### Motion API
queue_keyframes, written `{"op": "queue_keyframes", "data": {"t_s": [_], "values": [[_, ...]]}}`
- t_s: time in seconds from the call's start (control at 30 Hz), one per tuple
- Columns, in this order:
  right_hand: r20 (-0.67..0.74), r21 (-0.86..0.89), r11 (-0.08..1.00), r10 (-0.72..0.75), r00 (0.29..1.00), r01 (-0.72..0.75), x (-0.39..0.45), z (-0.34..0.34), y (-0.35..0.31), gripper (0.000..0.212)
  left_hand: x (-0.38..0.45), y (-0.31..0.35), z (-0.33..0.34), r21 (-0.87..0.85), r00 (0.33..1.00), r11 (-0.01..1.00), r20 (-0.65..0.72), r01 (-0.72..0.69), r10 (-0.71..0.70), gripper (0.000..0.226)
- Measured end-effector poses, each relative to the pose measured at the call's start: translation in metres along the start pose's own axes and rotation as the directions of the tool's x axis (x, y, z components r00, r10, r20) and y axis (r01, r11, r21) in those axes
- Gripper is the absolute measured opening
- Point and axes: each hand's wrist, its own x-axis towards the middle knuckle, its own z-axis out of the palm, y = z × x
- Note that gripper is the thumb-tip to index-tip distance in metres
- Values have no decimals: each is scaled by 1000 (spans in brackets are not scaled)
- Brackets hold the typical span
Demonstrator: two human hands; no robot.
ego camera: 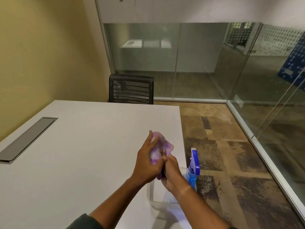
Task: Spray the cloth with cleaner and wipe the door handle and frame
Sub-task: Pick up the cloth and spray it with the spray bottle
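A: Head view. Where is the cloth, taking the white rectangular table [74, 146] as the landmark?

B: The crumpled purple-and-white cleaning cloth [159, 147] is held up over the table's right-hand edge, near its front corner. Both hands meet on it.

A: How do they hold it?

B: The left hand [146, 164] has its fingers laid mostly straight along the cloth's left side, thumb wrapped across the lower part, so it grips the bunched fabric. The right hand [171, 172] is closed round the cloth's lower end, one finger pointing up against the fabric. How firmly the right hand pinches I cannot quite tell, since the left hand overlaps it.

A: And the cleaner?

B: The blue plastic spray bottle with a blue-and-white trigger head [193, 167] stands upright at the table's right edge, just beside the right wrist. Neither hand touches it. It seems to sit in a clear plastic container [153, 194], whose rim shows below the arms.

A: Anything else about the table?

B: A grey slot-shaped cable hatch [28, 139] is set into the tabletop on its left side. A black mesh-backed office chair [131, 89] stands at the table's far edge. Glass partition walls [181, 55] run beyond the table and along its right, across a patchwork brown carpet floor [231, 154].
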Motion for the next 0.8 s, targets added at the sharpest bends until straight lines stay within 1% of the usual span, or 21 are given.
{"op": "queue_keyframes", "data": {"t_s": [0.07,0.17,0.23,0.33,0.4,0.43,0.5,0.6,0.63,0.7,0.73,0.8], "values": [[-23,-52,998,-21,1000,19,-1,4,-1,23,2,2,0,-24,998,998,-38,53,-54,62],[-140,-10,999,-42,989,41,0,9,1,31,5,2,1,-46,989,989,-48,138,-140,69],[-158,-22,999,-38,987,35,1,10,2,35,7,1,0,-74,983,982,-49,173,-177,66],[-118,-37,999,8,993,-13,-2,9,-4,38,9,1,-1,-76,981,981,-57,181,-185,55],[-67,-49,998,31,997,-34,-7,3,-4,37,9,1,-2,-97,979,977,-59,187,-194,48],[-49,-91,995,28,998,-33,-14,-3,-1,37,9,1,-4,-99,978,976,-57,194,-201,44],[-23,-201,978,48,999,-52,-32,-20,10,33,9,1,-7,-79,978,978,-65,192,-198,45],[45,-373,916,178,983,-148,-61,-58,28,16,8,-2,-12,-62,982,984,-78,166,-171,50],[30,-408,896,204,978,-175,-67,-72,32,14,7,-3,-12,-63,982,984,-77,167,-172,50],[-64,-448,875,175,982,-185,-74,-97,34,9,7,-3,-12,-74,981,982,-82,172,-178,47],[-121,-466,868,126,985,-169,-76,-108,33,5,7,-5,-11,-79,980,982,-84,174,-180,43],[-257,-524,843,-16,966,-125,-75,-124,31,7,7,-4,-8,-86,979,980,-76,181,-188,39]]}}
